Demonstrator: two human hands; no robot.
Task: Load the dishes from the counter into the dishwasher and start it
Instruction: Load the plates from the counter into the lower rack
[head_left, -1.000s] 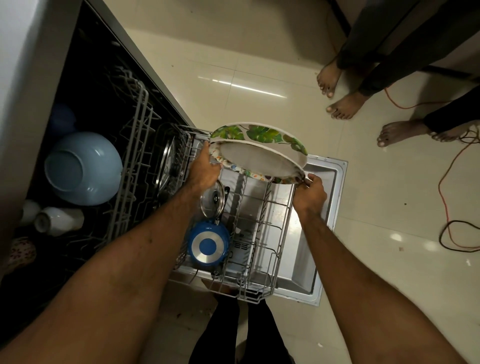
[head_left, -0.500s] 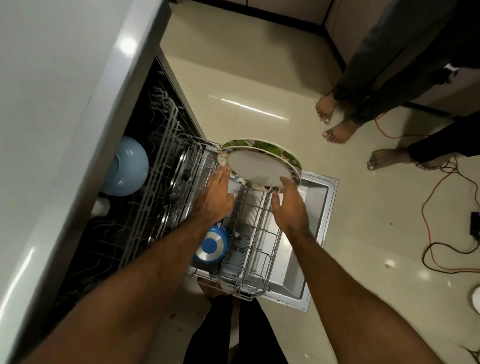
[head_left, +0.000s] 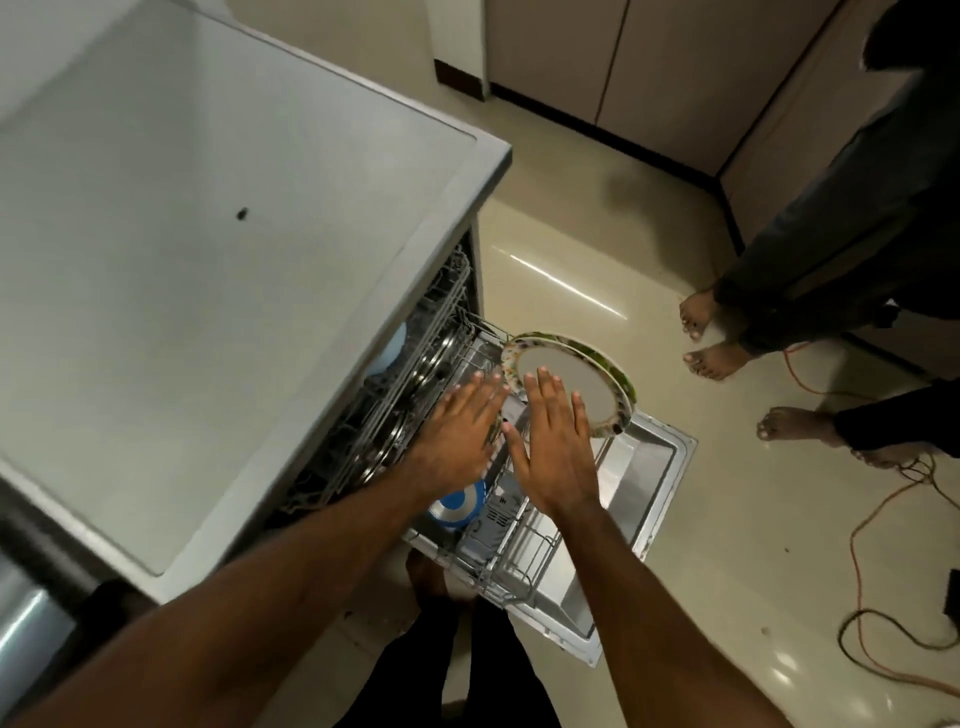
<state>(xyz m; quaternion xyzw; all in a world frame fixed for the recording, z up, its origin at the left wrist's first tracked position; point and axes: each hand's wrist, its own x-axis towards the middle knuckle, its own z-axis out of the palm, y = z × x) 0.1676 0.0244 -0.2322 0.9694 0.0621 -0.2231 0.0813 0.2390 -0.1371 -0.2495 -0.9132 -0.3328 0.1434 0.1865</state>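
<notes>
Both hands flat, fingers spread, gripping nothing: your left hand and right hand hovered over lower rack. Floral plates stood on edge at rack's far end. Check they sit between tines before you leave. Second earlier you held them by rim; now released.

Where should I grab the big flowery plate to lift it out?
Probably by the top rim of the flowery plate, a hand on each side, coming from above. It stands on edge in the lower rack, so its upper edge is free while the wires hold its bottom.
</notes>
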